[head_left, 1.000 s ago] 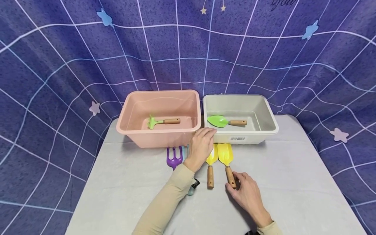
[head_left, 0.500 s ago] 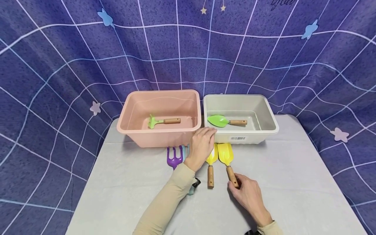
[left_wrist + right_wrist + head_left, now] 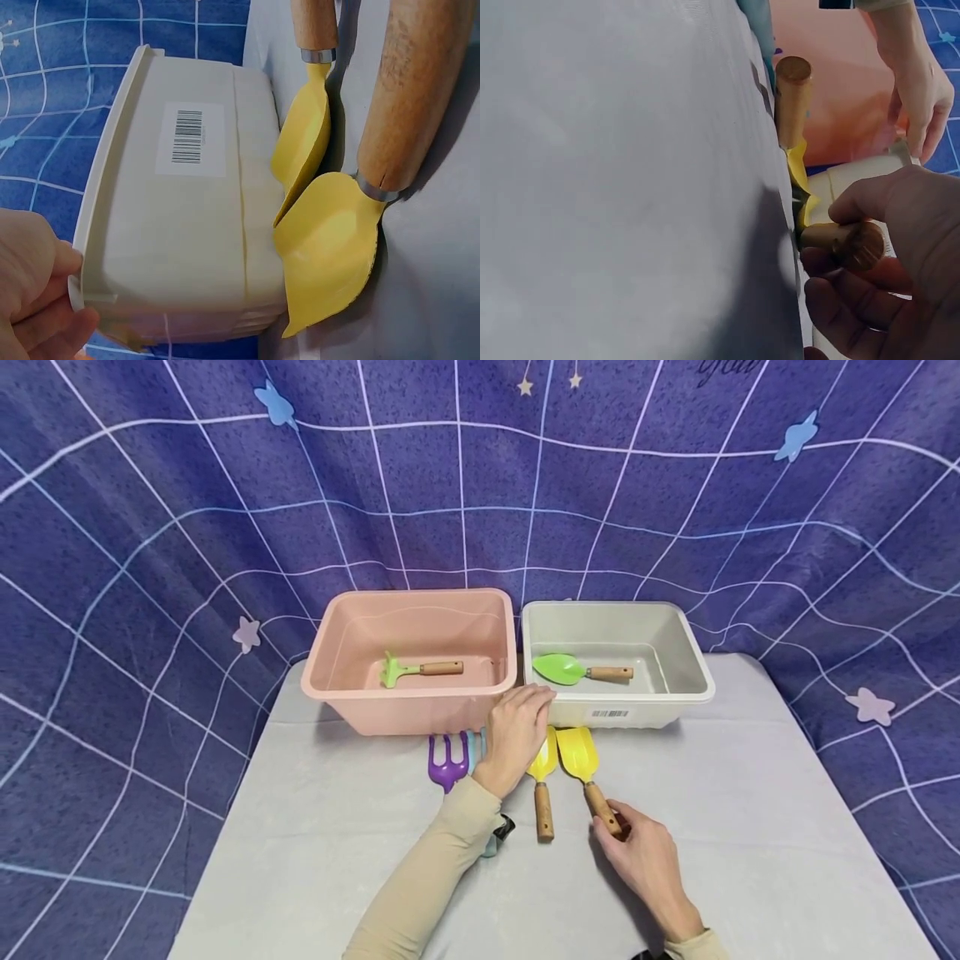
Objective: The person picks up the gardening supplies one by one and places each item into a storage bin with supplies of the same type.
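Observation:
My left hand (image 3: 513,739) pinches the near left rim corner of the white plastic bin (image 3: 161,247); in the left wrist view the thumb and fingers lie on either side of the rim. My right hand (image 3: 643,856) holds the wooden handle end of a yellow garden trowel (image 3: 577,753) between thumb and fingers. Its blade points at the bin's front wall. A second yellow trowel (image 3: 543,810) lies just left of it, its blade partly behind my left hand. Inside the white bin is a green trowel (image 3: 561,669) with a wooden handle.
Left of the white bin stands a pink bin (image 3: 408,710) holding a small green rake (image 3: 441,668). A purple fork (image 3: 447,772) and a light blue tool (image 3: 477,745) lie partly under my left forearm. A blue patterned curtain (image 3: 480,477) hangs behind the grey table (image 3: 772,827).
My right hand has taken hold of the yellow trowel's handle and shifted its end slightly to the right, so the trowel lies more slanted. My left hand has stayed at the bin's rim.

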The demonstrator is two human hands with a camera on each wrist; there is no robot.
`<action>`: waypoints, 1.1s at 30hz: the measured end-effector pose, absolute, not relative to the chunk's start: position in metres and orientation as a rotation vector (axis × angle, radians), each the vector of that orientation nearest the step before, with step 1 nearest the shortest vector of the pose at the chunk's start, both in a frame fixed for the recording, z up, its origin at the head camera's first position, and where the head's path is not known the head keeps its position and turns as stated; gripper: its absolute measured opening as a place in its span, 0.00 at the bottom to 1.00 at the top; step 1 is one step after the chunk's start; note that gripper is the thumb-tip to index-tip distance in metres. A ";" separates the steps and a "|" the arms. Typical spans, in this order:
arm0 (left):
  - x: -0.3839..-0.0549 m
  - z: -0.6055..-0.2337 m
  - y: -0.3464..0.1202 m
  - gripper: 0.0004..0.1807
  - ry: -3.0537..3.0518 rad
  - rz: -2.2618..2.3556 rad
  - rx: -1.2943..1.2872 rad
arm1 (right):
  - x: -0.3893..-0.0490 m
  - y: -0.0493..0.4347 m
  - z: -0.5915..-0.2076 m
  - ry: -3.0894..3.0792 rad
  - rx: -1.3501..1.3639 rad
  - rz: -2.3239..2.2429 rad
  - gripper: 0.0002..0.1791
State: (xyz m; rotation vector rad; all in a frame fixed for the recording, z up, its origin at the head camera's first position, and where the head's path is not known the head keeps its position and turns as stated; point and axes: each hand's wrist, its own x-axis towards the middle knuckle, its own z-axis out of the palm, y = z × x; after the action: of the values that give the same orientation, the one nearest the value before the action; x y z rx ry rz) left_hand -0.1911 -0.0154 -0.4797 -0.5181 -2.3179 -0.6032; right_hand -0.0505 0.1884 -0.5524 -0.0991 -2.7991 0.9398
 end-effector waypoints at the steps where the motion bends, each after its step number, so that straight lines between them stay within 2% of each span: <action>1: -0.191 -0.480 -0.015 0.09 -2.317 -0.607 -0.516 | -0.051 0.189 -0.552 -2.791 -0.107 0.950 0.19; 15: -0.191 -0.480 -0.013 0.09 -2.320 -0.630 -0.484 | -0.051 0.199 -0.554 -2.585 -0.114 0.924 0.15; 33: -0.191 -0.482 -0.013 0.09 -2.318 -0.640 -0.480 | -0.050 0.210 -0.551 -2.470 -0.152 0.934 0.16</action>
State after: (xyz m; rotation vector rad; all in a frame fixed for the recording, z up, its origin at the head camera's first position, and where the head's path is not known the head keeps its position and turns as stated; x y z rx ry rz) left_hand -0.1911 -0.0129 -0.4818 -0.4797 -2.3183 -0.6405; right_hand -0.0499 0.2102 -0.5507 -0.1522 -2.4702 0.9340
